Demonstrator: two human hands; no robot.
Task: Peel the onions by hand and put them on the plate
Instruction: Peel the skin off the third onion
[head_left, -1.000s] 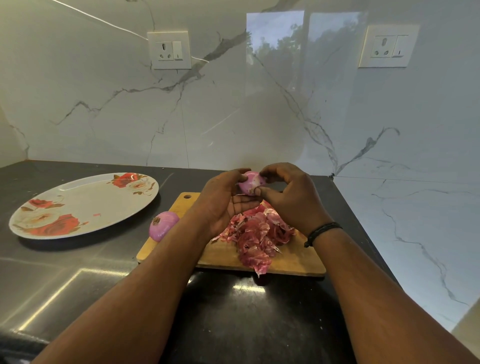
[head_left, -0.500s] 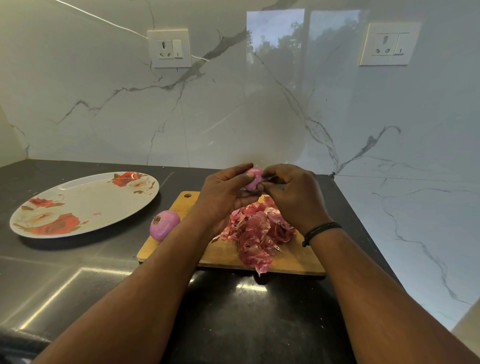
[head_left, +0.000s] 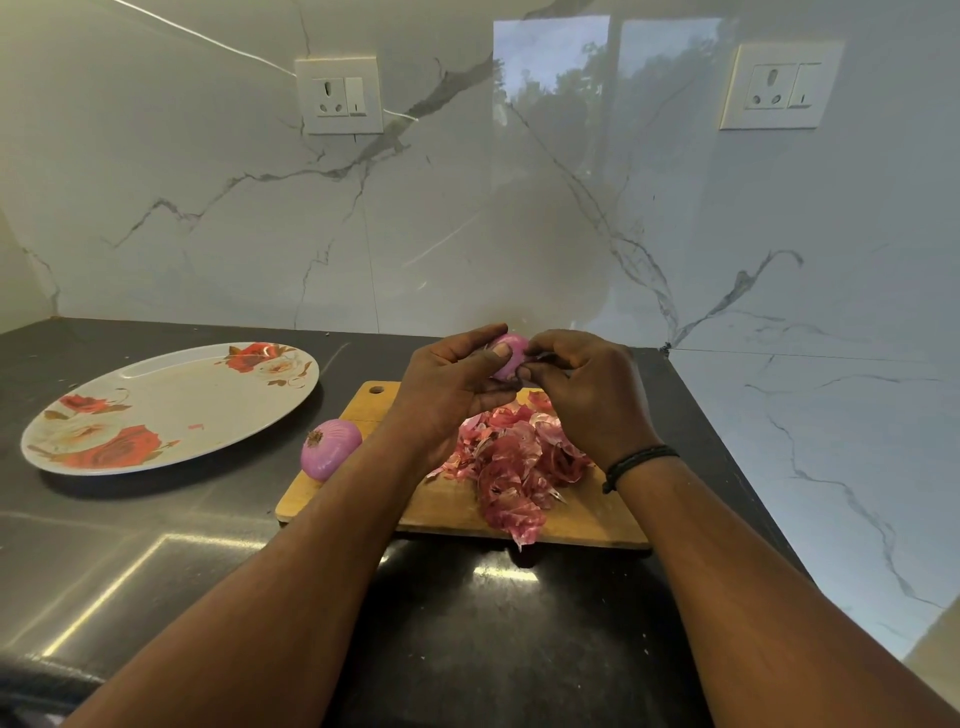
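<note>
My left hand (head_left: 457, 384) holds a small purple onion (head_left: 510, 354) above the far end of the wooden cutting board (head_left: 452, 506), thumb across its front. My right hand (head_left: 582, 384) meets it from the right, fingertips pinching at the onion's side. A second purple onion (head_left: 330, 449) lies at the board's left edge, partly on the counter. A heap of red onion skins (head_left: 519, 467) covers the board's middle. The white oval plate (head_left: 171, 410) with red flowers sits to the left with only a tiny skin scrap on it.
The dark counter (head_left: 156, 561) runs to a marble wall behind and on the right. Two wall sockets (head_left: 338, 95) (head_left: 779, 85) sit high on the back wall. A black band circles my right wrist (head_left: 639, 462).
Both hands have lifted the onion slightly and turned it. My left thumb now lies across its front, and my right fingers have closed in on its side.
</note>
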